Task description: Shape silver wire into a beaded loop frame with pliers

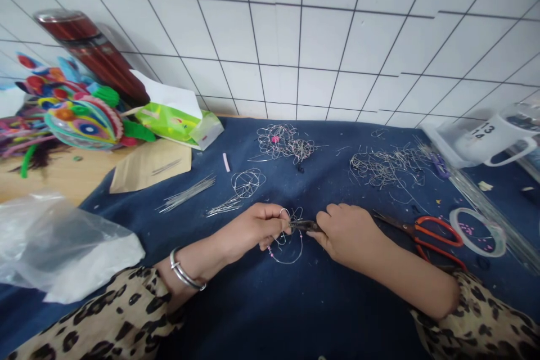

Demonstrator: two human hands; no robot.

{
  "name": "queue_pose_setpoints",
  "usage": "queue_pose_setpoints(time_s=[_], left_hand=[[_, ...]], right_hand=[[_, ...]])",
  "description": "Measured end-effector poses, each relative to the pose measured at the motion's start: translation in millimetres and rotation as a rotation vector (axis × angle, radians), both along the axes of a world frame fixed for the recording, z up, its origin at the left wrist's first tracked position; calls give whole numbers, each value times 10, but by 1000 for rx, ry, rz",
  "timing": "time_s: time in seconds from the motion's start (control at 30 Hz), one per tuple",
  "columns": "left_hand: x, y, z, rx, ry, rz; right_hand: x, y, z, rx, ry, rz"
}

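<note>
My left hand [265, 226] pinches a looped wire piece [291, 262] with small pink beads on it, its loops hanging below and beyond my fingers. In my closed right hand [343, 230] is a pair of dark pliers [304, 225], with the jaws pointing left and meeting the wire beside my left fingertips. Whether the jaws are clamped on the wire I cannot make out. Just beyond my left hand lie a round wire form [248, 183] and a small bundle of short wires [224, 206]. Red-handled scissors [434, 232] rest to the right of my right forearm.
Tangled wire forms [280, 143] and a pile of wire bits [386, 166] lie toward the wall. At right are a bead dish [453, 219] and a white mug [498, 138]. A plastic bag [63, 242], straight wires [188, 194] and a red thermos [95, 56] stand or lie at left.
</note>
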State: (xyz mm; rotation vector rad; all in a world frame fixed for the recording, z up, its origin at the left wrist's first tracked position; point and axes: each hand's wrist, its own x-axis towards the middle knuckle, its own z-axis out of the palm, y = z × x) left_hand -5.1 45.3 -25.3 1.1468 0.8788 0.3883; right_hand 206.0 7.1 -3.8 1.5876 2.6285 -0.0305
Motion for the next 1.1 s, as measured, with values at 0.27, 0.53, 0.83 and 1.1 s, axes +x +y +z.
queue_pose_setpoints(time_s=[0.27,0.53,0.83,1.1], left_hand=[[0,-3,-14,-8,-50,5],[25,-38,-16,36,-37,26],[53,-50,5,35,-24,71],[62,-40,15,14,-9,78]], right_hand=[[-8,6,13,-11,-4,-17],[-1,-8,44,-13,5,-29],[-35,-26,71,-37,-20,-52],[-55,-35,46,-2,-55,-77]])
